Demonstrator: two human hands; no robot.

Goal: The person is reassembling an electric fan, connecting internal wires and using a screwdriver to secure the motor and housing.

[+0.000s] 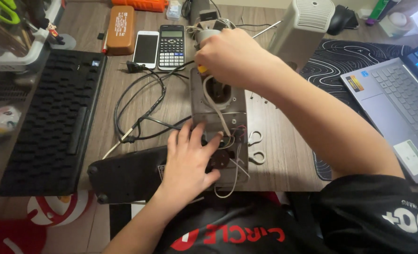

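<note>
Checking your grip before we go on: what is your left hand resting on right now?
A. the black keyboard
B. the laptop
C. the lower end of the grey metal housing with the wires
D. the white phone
C: the left hand lies flat on the near end of the grey metal housing, fingers spread beside the loose wires.

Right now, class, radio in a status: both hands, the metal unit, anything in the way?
Left hand flat on metal housing, steadying. Right hand in closed grip on yellow-handled tool at top. Black cable coiled alongside, loose wires trailing.
</note>
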